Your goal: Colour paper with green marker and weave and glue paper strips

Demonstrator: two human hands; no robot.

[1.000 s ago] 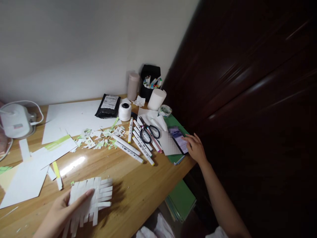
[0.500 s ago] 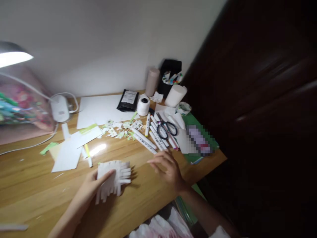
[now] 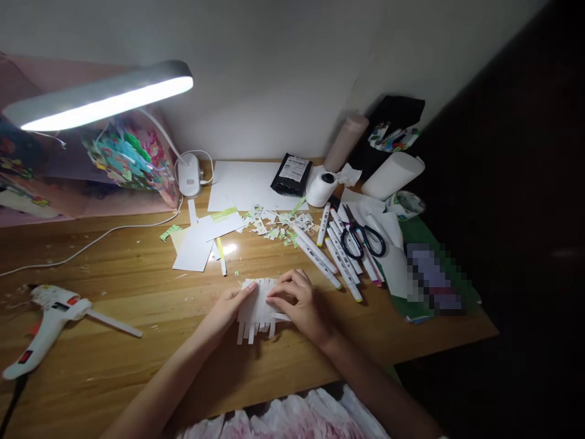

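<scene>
A white paper piece [image 3: 256, 308] with narrow strips along its edges lies between my hands, low over the wooden desk. My left hand [image 3: 231, 308] grips its left side, thumb on top. On its right side, the thumb and fingers of my right hand [image 3: 299, 302] pinch the paper near the strips; one strip sticks out beneath that hand. Scraps of green and white paper [image 3: 274, 224] are scattered beyond the hands. Black-handled scissors [image 3: 361, 238] rest on several white markers [image 3: 340, 253] to the right.
A glue gun [image 3: 50, 329] lies at the left. Above the desk [image 3: 137, 378] hangs a lit lamp [image 3: 109, 97]. White sheets [image 3: 194, 247], a black packet [image 3: 291, 175], a thread spool [image 3: 321, 189], a white cylinder [image 3: 393, 175] and a pen holder [image 3: 395, 137] are farther back.
My right hand has come in from the right and closed on the paper's right side. The view has shifted left, bringing the glue gun and more of the lamp into sight.
</scene>
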